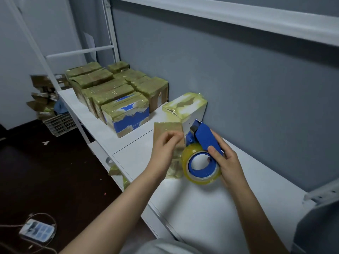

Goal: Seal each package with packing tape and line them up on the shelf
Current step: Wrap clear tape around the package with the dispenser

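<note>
Sealing is in hand, by my reading: the left hand holds a flat brown cardboard package upright just above the white shelf, its fingers curled over the package's face. The right hand is wrapped round the handle of a blue plastic tape dispenser, which carries a roll of clear yellowish packing tape and is pressed close against the package's right edge. The left fingers are blurred, so whether they also pinch a free tape end cannot be told. Some glossy tape already shows on the package's lower part. The next move probably calls for drawing the dispenser across the package while the left hand steadies it, then cutting the strip cleanly on the blade. Just behind the dispenser, against the grey wall, stands a white taped box. Further left along the shelf sits a tight group of tape-wrapped cardboard packages, with a blue-and-white taped box nearest. All are closed, so their contents stay hidden. On the floor beyond the shelf end, a perforated plastic crate has loose cardboard boxes piled on it.
</note>
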